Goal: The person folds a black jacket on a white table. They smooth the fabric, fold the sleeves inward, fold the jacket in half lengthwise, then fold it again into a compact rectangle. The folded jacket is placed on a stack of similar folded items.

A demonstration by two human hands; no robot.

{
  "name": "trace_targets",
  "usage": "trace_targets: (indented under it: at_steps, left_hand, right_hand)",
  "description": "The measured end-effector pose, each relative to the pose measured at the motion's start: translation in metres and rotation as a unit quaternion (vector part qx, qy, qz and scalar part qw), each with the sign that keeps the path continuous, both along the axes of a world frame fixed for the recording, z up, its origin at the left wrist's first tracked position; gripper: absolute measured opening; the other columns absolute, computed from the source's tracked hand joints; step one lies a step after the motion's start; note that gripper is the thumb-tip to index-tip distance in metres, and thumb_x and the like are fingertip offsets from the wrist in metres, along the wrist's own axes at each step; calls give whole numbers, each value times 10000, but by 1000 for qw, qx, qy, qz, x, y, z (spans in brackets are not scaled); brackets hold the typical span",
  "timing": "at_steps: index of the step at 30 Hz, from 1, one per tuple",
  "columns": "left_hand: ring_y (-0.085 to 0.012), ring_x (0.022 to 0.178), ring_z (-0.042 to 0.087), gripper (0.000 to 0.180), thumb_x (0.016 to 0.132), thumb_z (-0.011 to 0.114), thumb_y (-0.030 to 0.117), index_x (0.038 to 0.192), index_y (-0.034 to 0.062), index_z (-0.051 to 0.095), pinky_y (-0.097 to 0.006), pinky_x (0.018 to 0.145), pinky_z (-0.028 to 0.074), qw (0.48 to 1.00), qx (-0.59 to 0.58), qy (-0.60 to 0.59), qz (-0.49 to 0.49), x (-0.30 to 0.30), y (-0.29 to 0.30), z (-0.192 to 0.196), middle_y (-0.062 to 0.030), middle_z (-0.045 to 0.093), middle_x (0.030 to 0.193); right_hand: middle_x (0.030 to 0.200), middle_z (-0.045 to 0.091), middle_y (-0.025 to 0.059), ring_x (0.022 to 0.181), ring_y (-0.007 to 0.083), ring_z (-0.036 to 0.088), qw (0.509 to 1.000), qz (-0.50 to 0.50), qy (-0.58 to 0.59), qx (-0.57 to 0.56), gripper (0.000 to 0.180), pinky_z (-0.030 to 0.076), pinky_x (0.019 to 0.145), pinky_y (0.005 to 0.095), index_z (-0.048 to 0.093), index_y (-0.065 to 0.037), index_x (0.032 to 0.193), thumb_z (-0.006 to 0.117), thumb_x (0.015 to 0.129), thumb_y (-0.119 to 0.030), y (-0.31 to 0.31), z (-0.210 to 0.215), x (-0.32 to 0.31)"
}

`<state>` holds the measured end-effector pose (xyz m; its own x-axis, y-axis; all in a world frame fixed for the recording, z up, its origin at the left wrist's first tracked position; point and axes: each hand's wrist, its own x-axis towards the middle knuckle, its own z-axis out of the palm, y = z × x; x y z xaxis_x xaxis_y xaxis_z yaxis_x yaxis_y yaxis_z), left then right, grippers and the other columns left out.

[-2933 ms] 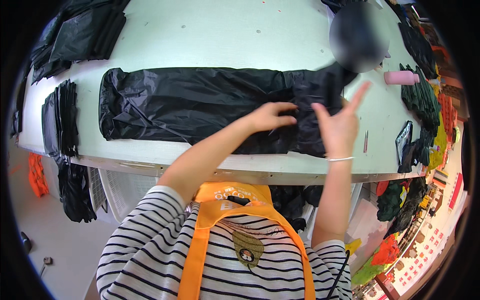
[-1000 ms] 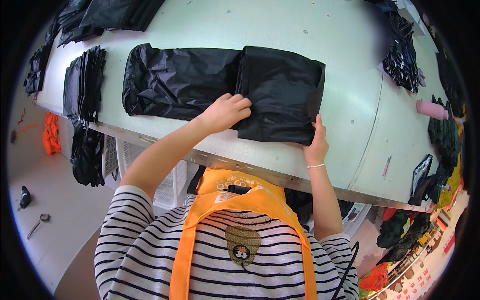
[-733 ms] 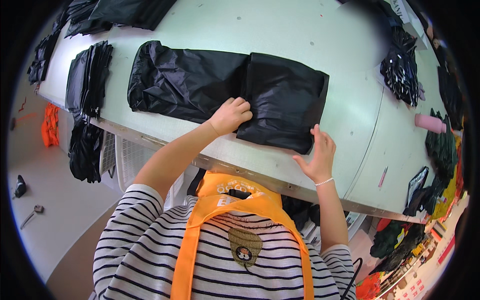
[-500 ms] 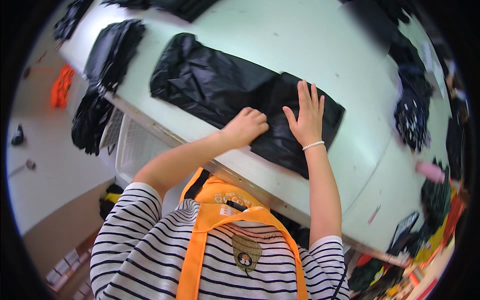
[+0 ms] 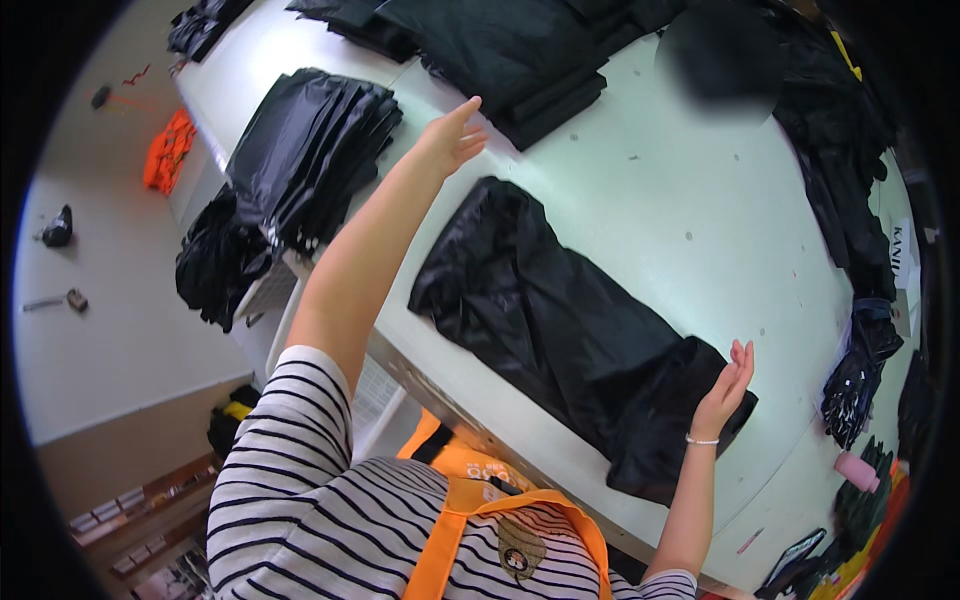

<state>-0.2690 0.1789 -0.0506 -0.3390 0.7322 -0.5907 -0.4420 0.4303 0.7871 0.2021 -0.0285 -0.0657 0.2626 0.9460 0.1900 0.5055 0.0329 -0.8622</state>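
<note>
A long folded piece of shiny black cloth (image 5: 560, 310) lies slantwise on the white table in front of me, creased at its far left end. My right hand (image 5: 725, 390), with a bead bracelet at the wrist, is at the cloth's right end, fingers stretched out and holding nothing. Whether its palm presses on the cloth I cannot tell. My left hand (image 5: 455, 140) reaches far forward, open, thumb apart from the fingers. It is nearest to a stack of folded black cloth (image 5: 520, 70) at the far side, with a small gap between.
Another black pile (image 5: 310, 150) sits at the table's left edge, with black cloth (image 5: 220, 255) hanging beside it. Dark garments (image 5: 830, 170) lie along the right side, near a pink roll (image 5: 857, 471). A white basket (image 5: 375, 400) stands below the table edge.
My left hand has left the folded cloth and stretched out forward toward the far stack. My right hand stays at the cloth's right end. The view has shifted, bringing more far stacks in.
</note>
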Motion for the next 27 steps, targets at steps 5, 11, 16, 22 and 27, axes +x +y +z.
trace_targets:
  at_steps: [5, 11, 16, 22, 27]
  left_hand:
    - [-223, 695, 630, 420, 800, 753, 331, 948, -7, 553, -289, 636, 553, 994, 11, 75, -74, -15, 48, -38, -121, 600, 856]
    - [-137, 616, 563, 354, 798, 757, 227, 957, -28, 570, -295, 639, 513, 984, 91, -77, -133, 29, 7, 11, -52, 594, 761]
    - [-178, 904, 539, 406, 850, 658, 379, 1075, 56, 559, -346, 816, 439, 939, 133, -287, -133, 62, -43, -19, -83, 575, 997]
    - [-310, 1206, 472, 928, 769, 363, 825, 1310, 79, 471, -467, 991, 387, 934, 138, -328, 12, 22, -26, -13, -133, 491, 1342]
    - [-342, 1357, 319, 996, 748, 462, 790, 1454, 103, 308, -536, 1112, 246, 899, 198, -372, -115, 74, -112, 12, -147, 311, 1495]
  right_hand:
    - [1222, 559, 145, 1073, 203, 553, 995, 69, 73, -11, 446, 423, 945, 329, 393, -31, 1371, 504, 943, -97, 97, 36, -136]
    - [1342, 430, 230, 1157, 274, 500, 949, 56, 300, -86, 836, 404, 986, 376, 121, -9, 1468, 653, 876, -267, 204, 36, -278]
    - [1510, 146, 254, 1390, 311, 221, 910, -111, 378, -131, 1145, 217, 1124, 342, 10, 74, 1456, 821, 695, -196, 229, 0, -260]
    - [1537, 68, 239, 1426, 291, 128, 973, -68, 218, -27, 1169, 158, 1139, 337, -79, 9, 1470, 792, 707, -153, 150, 56, -180]
    - [1528, 123, 195, 1333, 219, 311, 976, -52, 208, -37, 1097, 291, 1090, 334, -51, 7, 1480, 751, 732, -34, 25, 100, -59]
